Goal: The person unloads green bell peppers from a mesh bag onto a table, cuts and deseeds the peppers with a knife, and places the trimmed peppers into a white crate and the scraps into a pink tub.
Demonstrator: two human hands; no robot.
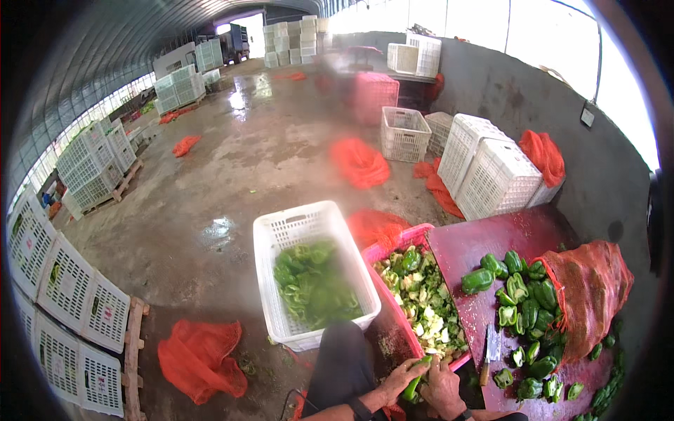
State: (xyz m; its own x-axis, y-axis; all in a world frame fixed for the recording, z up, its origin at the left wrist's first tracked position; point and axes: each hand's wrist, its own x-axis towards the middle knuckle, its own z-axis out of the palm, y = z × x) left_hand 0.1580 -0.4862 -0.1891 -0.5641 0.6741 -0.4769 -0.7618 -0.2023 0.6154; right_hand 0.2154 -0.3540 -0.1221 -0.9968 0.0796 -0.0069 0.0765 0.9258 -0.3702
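Note:
Between my two hands is a green bell pepper (413,390), above the near end of a pink crate (392,297). My left hand (396,380) grips its left side. Pressed close on the other side, my right hand (443,390) has its fingers bent in against the pepper; their tips are partly hidden. Pale pepper cores and green scraps (429,305) fill the pink crate. To its left, a white plastic crate (266,273) holds green peppers (310,279), blurred in part. A cleaver (492,344) with a wooden handle lies on the red board (458,252) at my right.
Whole and cut peppers (532,305) spill from a red mesh sack (592,294) on the board. Red netting (202,360) lies on the wet floor. Stacked white crates stand on a pallet (134,347) at left and by the grey wall (500,100) at right.

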